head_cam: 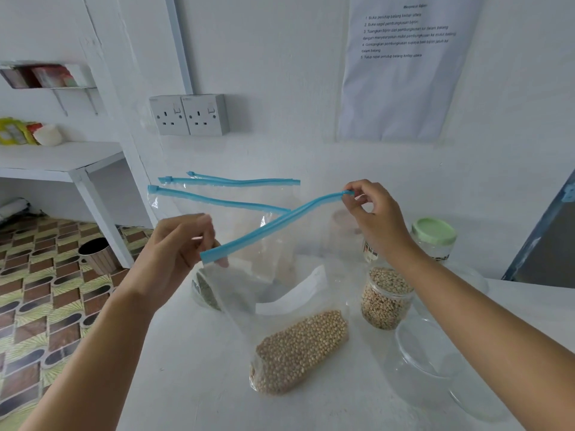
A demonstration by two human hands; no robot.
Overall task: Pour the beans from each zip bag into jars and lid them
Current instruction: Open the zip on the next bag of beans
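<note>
A clear zip bag (280,293) with a blue zip strip stands on the white table, pale beans (298,353) heaped in its bottom. My left hand (183,241) pinches the strip's left end and my right hand (373,213) pinches its right end, holding the bag up. Two more blue-strip zip bags (224,200) stand behind it against the wall. An unlidded jar (385,300) of pale beans sits under my right wrist. An empty clear jar (435,362) lies at the front right. A jar with a green lid (434,237) stands behind. A jar of dark beans (205,290) shows behind the bag.
The white table (193,368) meets the wall, which carries a double socket (189,115) and a printed sheet (401,66). Left of the table are white shelves (59,163), a small bin (96,255) and a patterned floor.
</note>
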